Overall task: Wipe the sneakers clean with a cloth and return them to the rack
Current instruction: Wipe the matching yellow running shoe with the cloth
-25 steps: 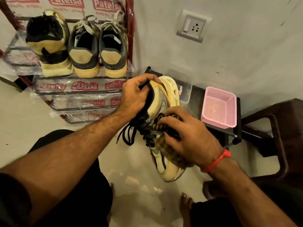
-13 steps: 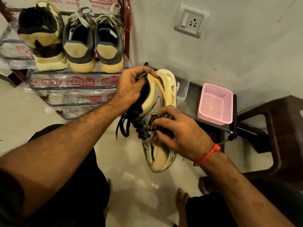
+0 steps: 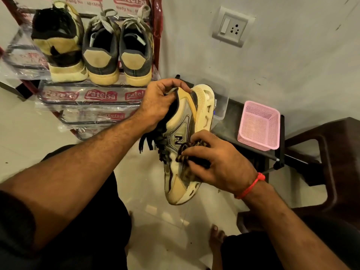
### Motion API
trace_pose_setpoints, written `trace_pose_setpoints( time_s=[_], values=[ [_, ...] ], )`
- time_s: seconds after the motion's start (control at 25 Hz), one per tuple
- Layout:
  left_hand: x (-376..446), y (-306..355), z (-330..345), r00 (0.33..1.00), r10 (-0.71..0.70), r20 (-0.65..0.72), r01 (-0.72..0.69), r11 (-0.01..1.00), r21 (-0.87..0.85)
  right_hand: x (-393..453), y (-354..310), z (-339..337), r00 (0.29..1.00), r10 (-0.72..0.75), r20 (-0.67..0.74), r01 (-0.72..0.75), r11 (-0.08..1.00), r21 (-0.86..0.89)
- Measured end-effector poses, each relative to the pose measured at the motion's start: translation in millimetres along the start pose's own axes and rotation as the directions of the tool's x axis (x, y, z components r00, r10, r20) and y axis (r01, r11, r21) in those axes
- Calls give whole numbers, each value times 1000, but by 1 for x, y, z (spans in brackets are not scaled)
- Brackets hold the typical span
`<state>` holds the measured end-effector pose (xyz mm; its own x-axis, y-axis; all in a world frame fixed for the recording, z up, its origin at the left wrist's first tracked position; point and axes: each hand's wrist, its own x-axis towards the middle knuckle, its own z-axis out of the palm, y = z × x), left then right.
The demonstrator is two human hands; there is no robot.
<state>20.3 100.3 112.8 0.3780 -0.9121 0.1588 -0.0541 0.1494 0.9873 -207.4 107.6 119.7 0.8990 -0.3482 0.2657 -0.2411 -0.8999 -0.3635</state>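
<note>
Left hand grips the sneaker heel-up, toe down; right hand pinches the cloth against its side.

A plastic-wrapped metal rack fills the upper left of the frame, its top shelf carrying three sneakers heel-out: a tan shoe at left, touching a grey pair set side by side. At centre right, a low dark stand against the wall bears a pink basket and a clear box. Pale floor tiles run beneath both.
</note>
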Motion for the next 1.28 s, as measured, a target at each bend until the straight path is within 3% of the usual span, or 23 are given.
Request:
trace_pose_setpoints(
  time_s=[0.04,0.2,0.28,0.44,0.6,0.68,0.88,1.0,1.28],
  values=[
    [0,1,-1,1000,-8,13,8,1000,-3,1,0,-1,1000,4,7,-4,1000,-6],
    [-5,6,7,992,9,125,-5,999,-31,6,9,-14,953,166,-254,-172,985,0],
    [-6,5,11,990,32,139,-30,999,-15,7,11,-17,935,208,-288,-209,978,25],
    [-1,-1,3,995,30,94,-39,994,102,2,3,-9,986,120,-119,-110,990,85],
    [6,-7,-5,997,58,41,-67,964,257,3,11,-18,928,331,-172,-273,917,290],
    [6,-10,-4,998,14,59,-32,948,316,3,13,-18,918,366,-150,-308,899,310],
    [-2,-7,8,983,-41,177,-40,902,430,-2,19,-15,953,293,77,-301,942,149],
    [-5,-5,12,966,-80,246,-41,893,449,-1,22,-20,939,262,223,-276,961,32],
    [-14,-4,24,905,-144,401,-75,872,483,0,6,-16,874,249,417,-146,954,-264]
  ],
)
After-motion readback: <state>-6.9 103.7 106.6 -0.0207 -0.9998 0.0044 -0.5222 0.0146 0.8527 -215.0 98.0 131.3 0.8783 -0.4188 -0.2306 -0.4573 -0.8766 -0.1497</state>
